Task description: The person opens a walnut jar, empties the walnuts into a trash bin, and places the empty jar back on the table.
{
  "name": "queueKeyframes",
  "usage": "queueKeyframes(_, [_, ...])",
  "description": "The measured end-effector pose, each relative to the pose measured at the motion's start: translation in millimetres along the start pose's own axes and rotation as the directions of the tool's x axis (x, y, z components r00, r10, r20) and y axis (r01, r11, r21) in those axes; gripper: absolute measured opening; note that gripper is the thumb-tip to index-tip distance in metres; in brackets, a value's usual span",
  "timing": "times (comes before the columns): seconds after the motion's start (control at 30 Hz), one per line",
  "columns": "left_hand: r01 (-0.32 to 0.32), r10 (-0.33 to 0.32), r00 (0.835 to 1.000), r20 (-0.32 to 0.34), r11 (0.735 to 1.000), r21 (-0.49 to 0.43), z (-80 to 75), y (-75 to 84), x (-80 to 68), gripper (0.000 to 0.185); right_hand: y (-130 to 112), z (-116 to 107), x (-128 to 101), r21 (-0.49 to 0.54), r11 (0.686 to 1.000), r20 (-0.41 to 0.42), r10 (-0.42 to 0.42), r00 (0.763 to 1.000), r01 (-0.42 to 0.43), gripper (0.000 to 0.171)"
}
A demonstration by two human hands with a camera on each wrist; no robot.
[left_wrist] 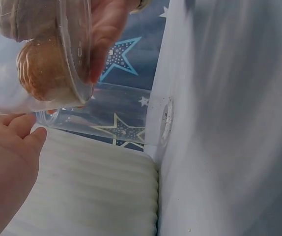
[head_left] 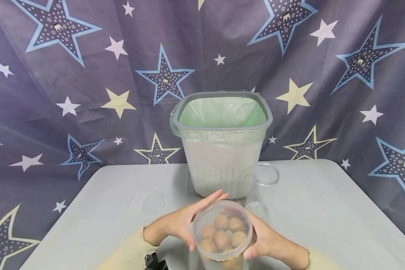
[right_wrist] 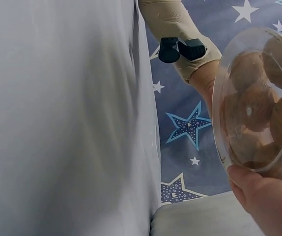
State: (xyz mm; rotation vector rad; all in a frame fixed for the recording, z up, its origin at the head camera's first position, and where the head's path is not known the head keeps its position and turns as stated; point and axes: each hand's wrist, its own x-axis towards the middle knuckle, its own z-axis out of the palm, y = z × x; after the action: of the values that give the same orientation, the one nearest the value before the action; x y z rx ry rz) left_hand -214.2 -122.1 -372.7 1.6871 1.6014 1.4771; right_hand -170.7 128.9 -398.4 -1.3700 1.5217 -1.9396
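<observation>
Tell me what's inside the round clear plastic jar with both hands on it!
Round brown walnuts show through the clear jar and its round translucent plastic lid. The upper walnuts, left hand and right hand hide some parts, so I can't count them all.

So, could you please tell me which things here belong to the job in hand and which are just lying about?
Apparently in the job:
container, gripped by left hand and right hand
walnuts inside it

Apparently just there, untouched:
lined bin
clear jar
clear disc
starry curtain
</observation>
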Motion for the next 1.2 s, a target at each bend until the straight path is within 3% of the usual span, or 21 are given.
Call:
queueKeyframes(0.47, [-0.015, 0.016, 1.0, -0.017, 1.0, 0.01, -0.3, 5.6, 1.3, 0.123, -0.3, -2.7, 3.2, -0.023, 0.999, 0.014, -0.023, 1.0, 0.024, 0.095])
queueKeyframes(0.83, [0.026, -0.023, 0.993, -0.112, 0.999, 0.024, 2.9, 4.3, -3.6, 0.12, 1.4, -4.3, 5.0, -0.125, 0.991, -0.046, -0.048, 0.998, 0.041, 0.096])
queueKeyframes(1.07, [0.032, -0.021, 0.983, -0.184, 0.998, 0.057, 6.1, 3.3, -5.5, 0.118, 1.9, -5.0, 4.6, -0.121, 0.993, -0.078, -0.019, 0.997, 0.009, 0.094])
queueKeyframes(1.2, [0.055, -0.039, 0.972, -0.232, 0.996, 0.065, 8.0, 2.8, -5.3, 0.117, 2.7, -7.0, 3.8, -0.219, 0.976, -0.121, -0.035, 0.992, 0.008, 0.094])
